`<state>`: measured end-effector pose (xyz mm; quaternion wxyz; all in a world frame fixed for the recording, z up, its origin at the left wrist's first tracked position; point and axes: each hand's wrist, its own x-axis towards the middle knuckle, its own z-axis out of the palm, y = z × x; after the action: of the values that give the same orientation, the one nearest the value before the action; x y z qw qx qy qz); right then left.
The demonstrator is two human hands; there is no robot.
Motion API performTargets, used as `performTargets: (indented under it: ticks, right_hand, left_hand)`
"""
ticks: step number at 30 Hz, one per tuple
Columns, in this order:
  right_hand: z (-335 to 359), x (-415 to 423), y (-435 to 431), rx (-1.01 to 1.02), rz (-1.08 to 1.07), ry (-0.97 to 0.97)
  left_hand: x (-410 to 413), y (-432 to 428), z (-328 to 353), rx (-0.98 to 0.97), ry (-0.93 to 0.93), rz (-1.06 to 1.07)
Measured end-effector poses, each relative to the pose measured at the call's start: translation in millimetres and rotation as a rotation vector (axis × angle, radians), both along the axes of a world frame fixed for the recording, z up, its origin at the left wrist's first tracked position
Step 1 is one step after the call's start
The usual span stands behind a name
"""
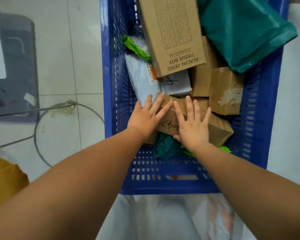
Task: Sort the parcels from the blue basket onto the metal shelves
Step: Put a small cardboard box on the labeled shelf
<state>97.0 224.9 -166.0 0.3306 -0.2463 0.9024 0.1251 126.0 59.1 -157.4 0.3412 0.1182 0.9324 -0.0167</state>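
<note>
The tiled floor [59, 49] is visible on both sides of the blue basket [111, 94]. A broad open area lies along the basket's left wall and a narrower strip along its right wall. The basket is piled high with parcels at its far end. At its near end the pile is lower, and bare slotted wall is exposed there.

A dark green poly bag [246, 32] overhangs the basket's far right rim. A long carton printed "GLACIAL VEINS TISSUE BOX" [171, 32] is tilted across the far middle of the basket. Its near edge overlaps the grey mailers [140, 73] that are stacked against the basket's left wall. A taped brown box [225, 90] is set near the basket's right wall.

The brown box with a handwritten number [218, 129] lies aslant in the near middle of the basket, on top of a small green bag [163, 146]. Its right corner is close to the right wall, and a gap is left between its left end and the left wall.

The left hand [145, 116] is laid on this box's left end and the right hand [192, 129] on its top face, the two just beside each other. The fingers [189, 108] of both hands are straight and spread wide, and nothing is gripped.

To the left of the basket, a grey flat object [16, 66] lies on the floor. A grey cable [35, 134] loops from it to near the basket's left wall.
</note>
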Motion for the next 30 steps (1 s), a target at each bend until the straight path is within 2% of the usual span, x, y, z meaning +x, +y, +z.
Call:
performTargets:
  ticks: [5, 11, 14, 15, 17, 20, 25, 28, 30]
  right_hand:
    - [-5.8, 17.2, 1.4, -0.082, 0.011, 0.111]
    - [26.4, -0.5, -8.1, -0.021, -0.126, 0.053]
    - [49.4, -17.1, -20.9, -0.140, -0.244, -0.022]
    - [59.4, -24.5, -25.6, -0.200, -0.340, -0.054]
    - [81.5, -41.0, -36.2, -0.314, -0.545, -0.136]
    - [112.8, -63.0, -52.1, -0.483, -0.786, -0.265]
    - [179.4, -90.8, -73.8, -0.864, -1.143, -0.511]
    - [232.1, -108.3, -81.2, -0.979, -1.216, -0.515]
    - [266.7, -121.1, -82.7, -1.034, -1.273, -0.519]
  left_hand:
    - [0.2, -12.7, -16.6, 0.024, 0.085, -0.100]
    - [-21.5, -26.7, 14.8, 0.137, 0.066, -0.135]
    - [-40.2, -51.3, 47.8, 0.239, 0.111, -0.090]
    - [-48.0, -61.1, 61.0, 0.269, 0.131, -0.004]
    - [-66.6, -80.5, 87.7, 0.360, 0.136, 0.298]
    - [-90.4, -98.0, 125.8, 0.592, 0.035, 0.693]
    - [-99.4, -96.6, 181.6, 0.682, 0.019, 0.876]
    - [-101.3, -99.3, 229.9, 0.822, 0.031, 1.082]
    - [-102.1, -104.3, 266.4, 0.871, -0.010, 1.138]
